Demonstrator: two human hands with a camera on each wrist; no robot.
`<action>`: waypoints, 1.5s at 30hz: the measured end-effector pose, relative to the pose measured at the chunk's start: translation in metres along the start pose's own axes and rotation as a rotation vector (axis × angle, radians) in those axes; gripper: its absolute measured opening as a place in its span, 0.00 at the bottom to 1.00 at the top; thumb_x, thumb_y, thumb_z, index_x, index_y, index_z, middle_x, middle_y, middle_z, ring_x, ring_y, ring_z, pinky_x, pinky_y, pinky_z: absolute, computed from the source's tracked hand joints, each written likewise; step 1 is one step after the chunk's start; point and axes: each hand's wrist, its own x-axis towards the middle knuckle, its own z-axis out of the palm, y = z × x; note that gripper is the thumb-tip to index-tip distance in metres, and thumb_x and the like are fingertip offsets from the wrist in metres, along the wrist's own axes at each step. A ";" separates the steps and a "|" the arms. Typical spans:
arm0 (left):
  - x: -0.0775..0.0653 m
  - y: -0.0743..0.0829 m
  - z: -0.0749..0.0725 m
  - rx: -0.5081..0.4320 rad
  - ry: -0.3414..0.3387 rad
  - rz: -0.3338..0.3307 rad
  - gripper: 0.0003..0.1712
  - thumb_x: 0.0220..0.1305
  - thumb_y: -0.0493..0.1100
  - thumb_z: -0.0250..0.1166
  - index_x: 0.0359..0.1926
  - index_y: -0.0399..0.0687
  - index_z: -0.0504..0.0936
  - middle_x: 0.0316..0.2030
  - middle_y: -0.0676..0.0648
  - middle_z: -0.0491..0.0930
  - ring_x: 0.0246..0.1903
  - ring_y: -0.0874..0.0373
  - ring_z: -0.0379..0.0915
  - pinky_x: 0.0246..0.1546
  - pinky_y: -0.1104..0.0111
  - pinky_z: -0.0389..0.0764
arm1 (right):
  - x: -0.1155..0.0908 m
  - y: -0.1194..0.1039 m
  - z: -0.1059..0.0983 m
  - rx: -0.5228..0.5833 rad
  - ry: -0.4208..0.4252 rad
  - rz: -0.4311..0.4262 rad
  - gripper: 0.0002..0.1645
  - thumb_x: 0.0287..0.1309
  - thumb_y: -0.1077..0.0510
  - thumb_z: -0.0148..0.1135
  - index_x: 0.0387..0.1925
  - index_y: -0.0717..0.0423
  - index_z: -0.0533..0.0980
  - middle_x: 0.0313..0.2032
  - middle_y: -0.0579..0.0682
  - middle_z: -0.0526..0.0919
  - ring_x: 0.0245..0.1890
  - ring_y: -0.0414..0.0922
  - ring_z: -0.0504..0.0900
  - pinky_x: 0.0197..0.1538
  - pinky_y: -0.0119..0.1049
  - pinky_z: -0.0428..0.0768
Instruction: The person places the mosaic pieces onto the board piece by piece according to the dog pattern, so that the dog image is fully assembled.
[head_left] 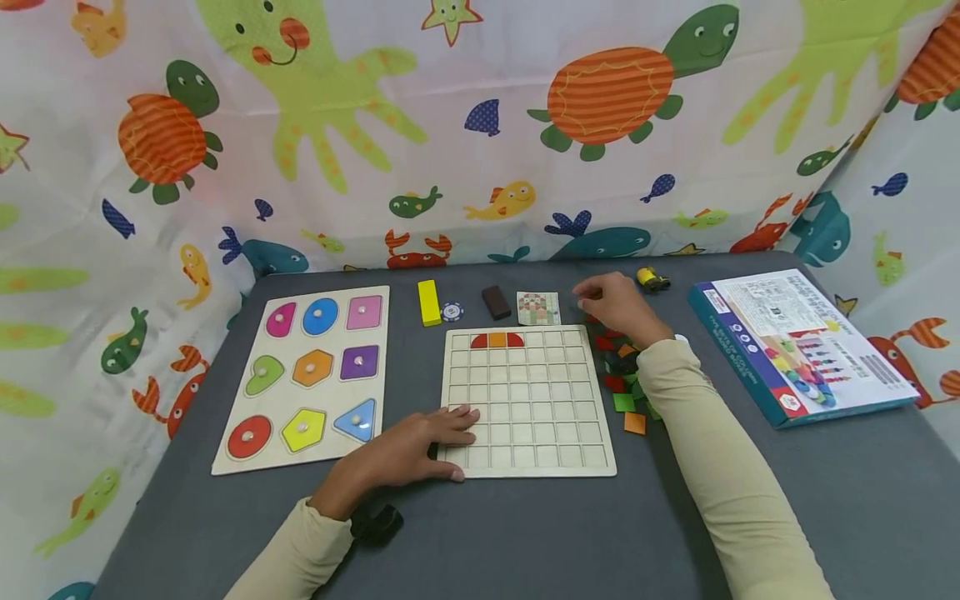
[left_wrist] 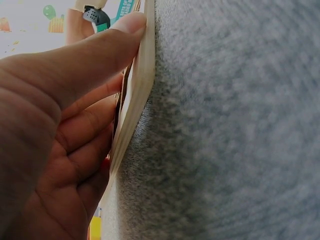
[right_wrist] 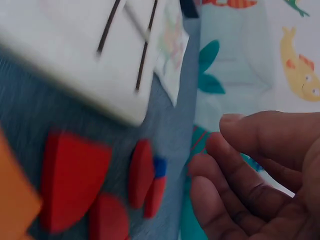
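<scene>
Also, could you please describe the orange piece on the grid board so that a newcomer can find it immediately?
Start with the pale grid board under the left hand. In its far row sits the orange square. Red pieces flank it, unlike the loose orange tile right of the board.

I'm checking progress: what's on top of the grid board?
An orange square between two red pieces, in the top row. The left hand rests lower left; cells beneath it are hidden.

Head view's lit pretty evenly, with a soft shadow cast beside the right sleeve (head_left: 723, 467), but the gray table surface (left_wrist: 240, 125) is kinda blurred on the left wrist cam and red pieces (right_wrist: 72, 182) are left fuzzy on the right.
</scene>
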 end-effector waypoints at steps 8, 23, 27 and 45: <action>-0.002 -0.001 0.004 -0.008 0.002 -0.011 0.34 0.59 0.51 0.71 0.65 0.47 0.74 0.70 0.52 0.62 0.72 0.58 0.47 0.66 0.55 0.59 | 0.000 0.018 -0.013 0.016 0.073 0.077 0.20 0.68 0.65 0.55 0.59 0.68 0.73 0.52 0.66 0.77 0.51 0.59 0.75 0.51 0.51 0.76; -0.001 -0.001 0.003 0.012 0.004 -0.022 0.34 0.59 0.52 0.71 0.65 0.48 0.75 0.70 0.53 0.62 0.72 0.59 0.47 0.66 0.54 0.59 | 0.010 0.030 -0.012 -0.022 0.026 0.157 0.25 0.67 0.64 0.55 0.63 0.70 0.68 0.52 0.67 0.76 0.49 0.59 0.76 0.52 0.51 0.76; -0.002 -0.002 0.004 0.009 0.000 -0.033 0.35 0.59 0.53 0.70 0.65 0.49 0.74 0.70 0.55 0.61 0.72 0.60 0.46 0.67 0.55 0.59 | 0.012 0.032 -0.008 -0.061 0.007 0.170 0.25 0.66 0.65 0.57 0.63 0.70 0.69 0.51 0.67 0.76 0.49 0.59 0.75 0.52 0.52 0.76; 0.000 -0.001 0.002 0.005 -0.001 -0.023 0.34 0.60 0.51 0.71 0.65 0.48 0.74 0.70 0.53 0.61 0.72 0.59 0.47 0.66 0.55 0.59 | 0.009 0.031 -0.013 -0.074 0.001 0.153 0.13 0.63 0.67 0.59 0.48 0.67 0.75 0.46 0.64 0.76 0.46 0.57 0.74 0.51 0.51 0.76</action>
